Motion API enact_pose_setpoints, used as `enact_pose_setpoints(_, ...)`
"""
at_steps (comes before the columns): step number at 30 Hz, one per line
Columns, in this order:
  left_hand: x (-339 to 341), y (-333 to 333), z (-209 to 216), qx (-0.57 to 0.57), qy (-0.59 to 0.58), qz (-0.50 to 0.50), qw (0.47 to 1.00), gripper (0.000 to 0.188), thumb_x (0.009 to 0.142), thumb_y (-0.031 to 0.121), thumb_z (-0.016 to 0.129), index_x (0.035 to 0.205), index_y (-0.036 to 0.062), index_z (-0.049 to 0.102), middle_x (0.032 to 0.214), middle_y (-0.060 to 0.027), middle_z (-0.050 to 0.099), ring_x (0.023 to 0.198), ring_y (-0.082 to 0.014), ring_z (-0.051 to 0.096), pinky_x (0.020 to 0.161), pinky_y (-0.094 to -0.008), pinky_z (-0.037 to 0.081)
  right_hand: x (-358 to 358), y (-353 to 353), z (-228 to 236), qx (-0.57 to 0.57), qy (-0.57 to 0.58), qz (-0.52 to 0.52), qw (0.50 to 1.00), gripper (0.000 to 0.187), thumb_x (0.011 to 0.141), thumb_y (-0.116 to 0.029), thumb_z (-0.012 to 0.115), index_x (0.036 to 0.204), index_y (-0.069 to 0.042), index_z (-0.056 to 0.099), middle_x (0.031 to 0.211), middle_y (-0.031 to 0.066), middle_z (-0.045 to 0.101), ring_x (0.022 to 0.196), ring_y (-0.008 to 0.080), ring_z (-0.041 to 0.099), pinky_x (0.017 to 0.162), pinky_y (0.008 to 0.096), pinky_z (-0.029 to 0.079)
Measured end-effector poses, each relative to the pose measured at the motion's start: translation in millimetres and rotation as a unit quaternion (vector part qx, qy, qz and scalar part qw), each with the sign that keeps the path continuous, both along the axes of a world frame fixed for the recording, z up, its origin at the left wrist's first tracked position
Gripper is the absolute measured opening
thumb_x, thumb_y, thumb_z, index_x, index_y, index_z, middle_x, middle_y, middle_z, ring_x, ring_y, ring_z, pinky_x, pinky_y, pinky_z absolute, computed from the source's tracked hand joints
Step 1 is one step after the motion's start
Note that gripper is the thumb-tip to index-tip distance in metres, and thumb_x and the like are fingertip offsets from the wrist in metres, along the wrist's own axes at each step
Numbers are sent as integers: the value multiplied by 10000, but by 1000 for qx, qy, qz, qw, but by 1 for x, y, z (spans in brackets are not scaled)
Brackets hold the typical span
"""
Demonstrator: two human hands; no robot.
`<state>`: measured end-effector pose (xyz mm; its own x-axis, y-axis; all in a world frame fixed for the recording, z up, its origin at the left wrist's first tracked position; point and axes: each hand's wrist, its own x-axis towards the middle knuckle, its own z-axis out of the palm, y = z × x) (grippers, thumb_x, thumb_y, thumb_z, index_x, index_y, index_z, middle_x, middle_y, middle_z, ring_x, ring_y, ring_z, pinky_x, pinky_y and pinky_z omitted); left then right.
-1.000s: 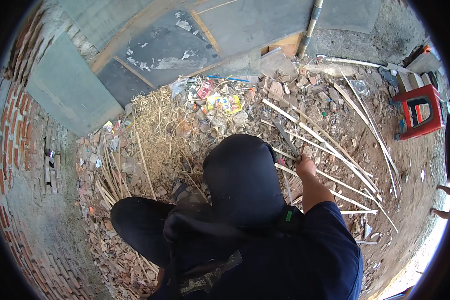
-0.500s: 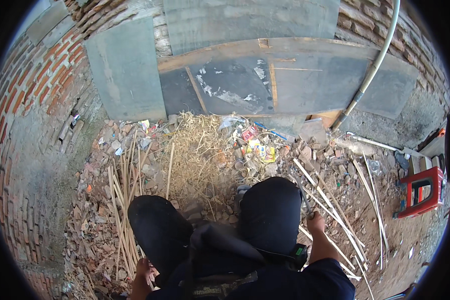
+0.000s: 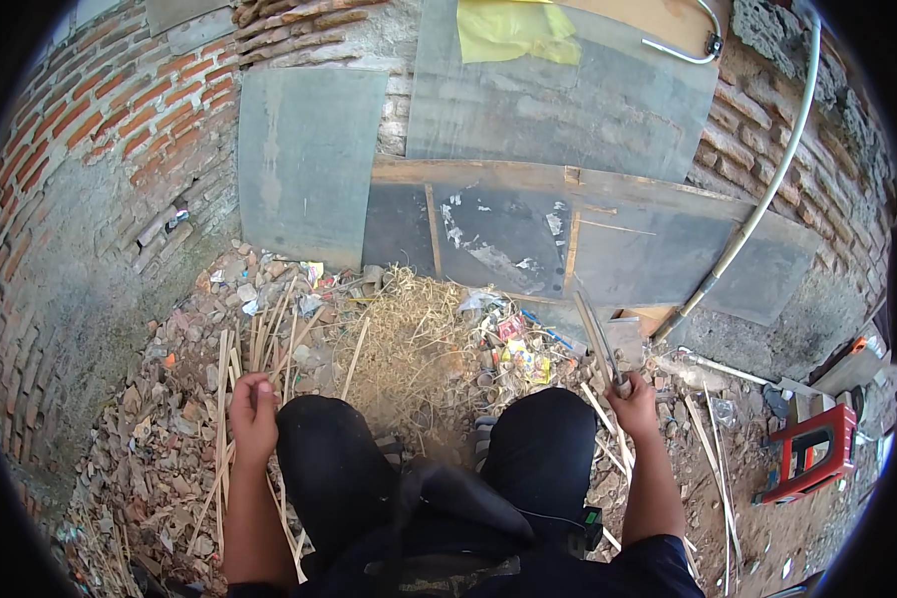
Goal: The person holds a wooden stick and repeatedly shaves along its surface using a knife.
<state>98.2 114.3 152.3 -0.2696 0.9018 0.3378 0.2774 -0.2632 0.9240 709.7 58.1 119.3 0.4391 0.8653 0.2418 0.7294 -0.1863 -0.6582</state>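
My right hand [image 3: 636,407] is closed around the handle of a long knife [image 3: 608,355], beside my right knee. Its narrow grey blade points up and away from me. A pale strip runs right along the blade; whether it is in the same grip, I cannot tell. Beside my left knee is my left hand [image 3: 253,417], its fingers curled in toward the thumb and nothing visible in them. Several thin pale wooden strips [image 3: 223,389] lie on the rubble under and around that hand. Between my dark-trousered knees and the wall spreads a heap of curly shavings [image 3: 409,329].
Broken brick and stone rubble [image 3: 159,439] covers the ground. Colourful wrappers [image 3: 518,357] lie right of the shavings. A red plastic stool [image 3: 812,453] stands at far right, with more strips [image 3: 718,468] nearer. Grey panels [image 3: 314,169] and a slanting pipe [image 3: 752,214] lean against the brick wall.
My left hand has risen from low beside the left leg to knee height. My right hand has moved up and forward with the knife. The view has tilted up, showing more wall.
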Motion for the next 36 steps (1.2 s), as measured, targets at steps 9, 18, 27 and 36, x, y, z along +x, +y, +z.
enact_pose_setpoints(9, 113, 18, 44, 81, 114, -193, 971, 187, 960, 121, 660, 1098, 3, 617, 953, -87, 651, 827, -145, 617, 746, -294, 505, -58, 76, 116, 143, 41, 101, 984, 250, 787, -98, 830, 943, -23, 649, 787, 57, 678, 709, 124, 613, 676, 320, 517)
enact_pose_setpoints(18, 142, 25, 43, 87, 215, -186, 955, 421, 890, 229, 753, 1205, 16, 573, 1152, -159, 614, 1066, -295, 623, 936, -411, 493, -138, 128, 243, 320, 303, 236, 866, 251, 868, -55, 778, 983, -49, 555, 853, 55, 685, 768, 130, 651, 661, 289, 513)
enact_pose_setpoints(27, 176, 38, 59, 70, 230, -194, 951, 428, 935, 288, 705, 1211, -1, 553, 1052, -157, 670, 1005, -313, 669, 887, -414, 518, -176, 125, 313, 420, 553, 309, 649, 269, 880, -79, 769, 982, -113, 522, 1052, 103, 673, 961, 238, 672, 654, 311, 489)
enact_pose_setpoints(36, 171, 68, 80, 158, 208, -56, 964, 236, 1026, 229, 551, 1043, 18, 655, 898, -182, 680, 789, -356, 652, 699, -438, 502, -136, 148, 298, 425, 426, 157, 783, 303, 934, -213, 743, 1005, -53, 496, 968, 135, 665, 772, 222, 689, 626, 331, 538)
